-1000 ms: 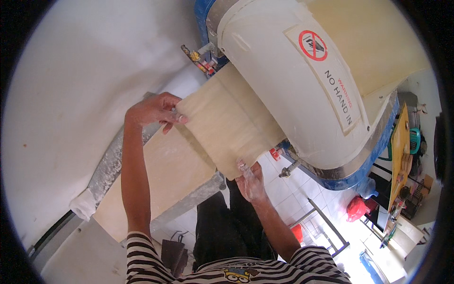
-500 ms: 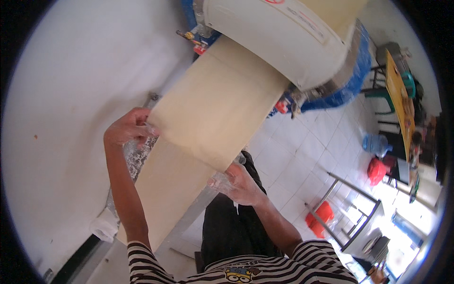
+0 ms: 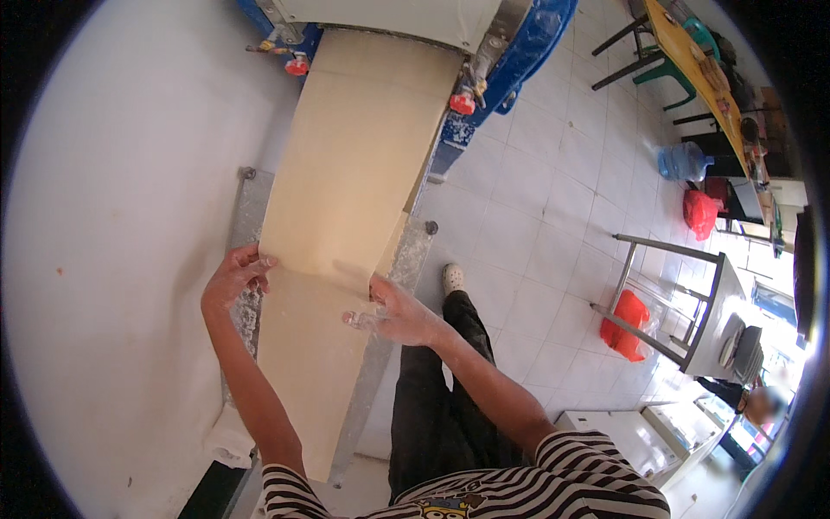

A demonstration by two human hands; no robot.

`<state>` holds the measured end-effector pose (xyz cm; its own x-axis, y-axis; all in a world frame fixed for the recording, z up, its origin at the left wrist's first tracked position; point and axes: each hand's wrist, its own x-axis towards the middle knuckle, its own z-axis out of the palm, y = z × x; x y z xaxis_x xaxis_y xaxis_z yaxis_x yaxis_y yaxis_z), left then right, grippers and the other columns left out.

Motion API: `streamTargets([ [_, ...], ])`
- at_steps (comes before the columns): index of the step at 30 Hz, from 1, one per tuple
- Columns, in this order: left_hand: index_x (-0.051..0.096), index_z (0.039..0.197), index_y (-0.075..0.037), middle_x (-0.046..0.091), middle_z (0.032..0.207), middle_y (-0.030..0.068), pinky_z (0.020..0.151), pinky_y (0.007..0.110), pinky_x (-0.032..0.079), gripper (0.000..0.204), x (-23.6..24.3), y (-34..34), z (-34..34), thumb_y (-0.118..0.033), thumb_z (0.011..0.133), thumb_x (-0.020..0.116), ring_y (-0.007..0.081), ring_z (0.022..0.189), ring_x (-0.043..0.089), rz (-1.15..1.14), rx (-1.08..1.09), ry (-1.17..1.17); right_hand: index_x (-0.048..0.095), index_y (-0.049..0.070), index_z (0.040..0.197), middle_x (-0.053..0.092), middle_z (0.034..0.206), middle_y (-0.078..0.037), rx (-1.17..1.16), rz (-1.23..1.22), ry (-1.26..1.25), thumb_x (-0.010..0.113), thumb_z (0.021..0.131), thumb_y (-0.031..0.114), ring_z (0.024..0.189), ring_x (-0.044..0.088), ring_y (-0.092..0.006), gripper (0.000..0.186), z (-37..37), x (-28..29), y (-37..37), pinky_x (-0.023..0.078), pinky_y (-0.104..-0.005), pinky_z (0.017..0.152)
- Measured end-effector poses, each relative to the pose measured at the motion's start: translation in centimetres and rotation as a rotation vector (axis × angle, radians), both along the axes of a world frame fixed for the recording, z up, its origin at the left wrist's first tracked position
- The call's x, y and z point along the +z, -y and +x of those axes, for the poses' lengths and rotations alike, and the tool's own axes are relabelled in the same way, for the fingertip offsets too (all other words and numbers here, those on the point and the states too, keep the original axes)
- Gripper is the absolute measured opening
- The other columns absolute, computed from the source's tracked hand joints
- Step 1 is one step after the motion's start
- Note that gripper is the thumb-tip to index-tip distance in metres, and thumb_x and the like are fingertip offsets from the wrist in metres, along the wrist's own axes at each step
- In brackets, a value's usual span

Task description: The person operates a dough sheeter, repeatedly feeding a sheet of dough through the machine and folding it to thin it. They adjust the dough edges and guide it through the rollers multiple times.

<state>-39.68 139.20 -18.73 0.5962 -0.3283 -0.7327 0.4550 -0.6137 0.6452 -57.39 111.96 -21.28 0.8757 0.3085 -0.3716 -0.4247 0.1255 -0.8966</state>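
A wide, pale yellow dough sheet (image 3: 354, 156) hangs out of a white and blue dough sheeter and slopes down toward me. Its lower part lies over another flat length of dough (image 3: 307, 372) on a floury metal table. My left hand (image 3: 235, 277) pinches the sheet's left edge between thumb and fingers. At the right edge is my right hand (image 3: 399, 313), its fingers curled at the border and its thumb over the dough below. Both hands are dusted with flour. Fingertips beneath the sheet are hidden.
The sheeter's cover (image 3: 398, 16) and red knobs (image 3: 462, 104) are at the top. A white wall (image 3: 130, 216) stands close on the left. To the right are a tiled floor, a metal-legged table (image 3: 713, 303), a red bag (image 3: 627, 324) and a water bottle (image 3: 683, 162). A person is at the far right.
My view has turned and shifted, so the sheeter now appears higher and farther left. More sheet shows between it and my hands, which stay at the sheet's two edges.
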Motion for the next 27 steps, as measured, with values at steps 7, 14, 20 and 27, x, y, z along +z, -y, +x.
streamTargets([
  [7,0.070,0.101,-0.006,0.066,0.075,-0.0023,0.053,0.023,0.038,0.028,-1.9,-0.6,-2.2,-0.029,0.086,0.078,0.0081,0.058,0.061,0.098,0.106,0.102,0.043,0.002,0.141,0.058,0.128,-0.011,-0.066,0.069,-0.028,0.075,0.090,0.031,0.119,0.053,-0.0194,0.067,-1.4,-2.2,-0.8,0.040,-0.0360,0.104],
  [14,0.070,0.097,-0.006,0.067,0.076,-0.0008,0.055,0.024,0.041,0.029,-3.0,0.5,-3.0,-0.028,0.083,0.082,0.0091,0.060,0.060,0.191,0.104,0.208,0.034,0.004,0.148,0.056,0.135,-0.010,-0.147,0.343,-0.075,0.077,0.088,0.028,0.125,0.052,-0.0191,0.078,-2.1,-4.2,-1.7,0.038,-0.0376,0.108],
  [20,0.070,0.103,-0.004,0.068,0.082,-0.0001,0.060,0.027,0.046,0.037,-3.4,-0.2,-4.6,-0.031,0.081,0.083,0.0092,0.067,0.061,0.123,0.126,0.184,0.027,0.007,0.154,0.051,0.143,-0.011,-0.116,0.361,-0.090,0.074,0.091,0.022,0.130,0.050,-0.0225,0.080,-2.8,-4.3,-1.0,0.036,-0.0407,0.112],
  [27,0.069,0.097,-0.003,0.068,0.082,0.0009,0.064,0.027,0.048,0.026,-3.5,-1.2,-5.7,-0.021,0.083,0.081,0.0102,0.068,0.058,0.094,0.155,0.105,0.023,0.011,0.157,0.046,0.150,-0.009,-0.071,0.447,-0.192,0.070,0.093,0.014,0.134,0.047,-0.0201,0.080,-3.3,-3.8,-0.6,0.034,-0.0385,0.112],
])
